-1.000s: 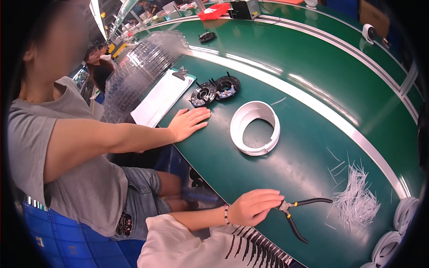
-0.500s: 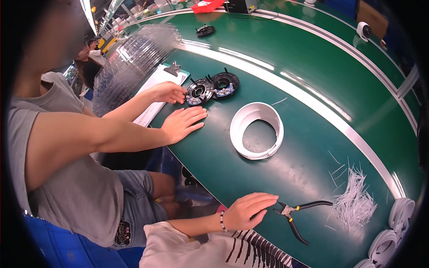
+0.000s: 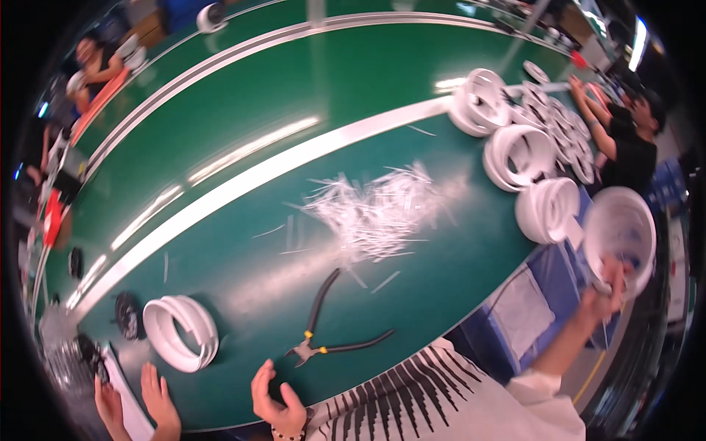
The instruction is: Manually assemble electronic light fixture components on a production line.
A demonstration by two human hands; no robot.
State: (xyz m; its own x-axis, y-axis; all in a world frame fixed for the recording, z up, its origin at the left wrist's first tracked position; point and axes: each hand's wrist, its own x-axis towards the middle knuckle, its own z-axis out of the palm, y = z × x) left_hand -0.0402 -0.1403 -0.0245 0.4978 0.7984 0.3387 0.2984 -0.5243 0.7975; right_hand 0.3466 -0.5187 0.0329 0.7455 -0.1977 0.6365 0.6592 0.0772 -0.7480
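Note:
My left hand [image 3: 278, 403] is held over the near edge of the green table, fingers slightly curled and thumb apart, with nothing in it. Just beyond it lie diagonal cutters [image 3: 303, 350], their black handles spread. Off to the right, my right hand [image 3: 604, 290] grips the lower rim of a white plastic ring housing [image 3: 651, 239], which is tilted beyond the table edge. Some of its fingers show inside the ring, slightly blurred. Another white ring housing [image 3: 153, 334] stands on the table at the left.
A heap of white plastic strips [image 3: 375, 213] covers the middle of the table. Several white rings [image 3: 518, 158] are stacked at the right, above a blue bin [image 3: 555, 275]. A co-worker's hands [image 3: 158, 400] rest at the lower left near a black round part [image 3: 127, 316]. Another person [image 3: 632, 147] sits far right.
My view has swung to the right, so the cutters and strips appear further left. My right hand has come into view with a white ring housing in it.

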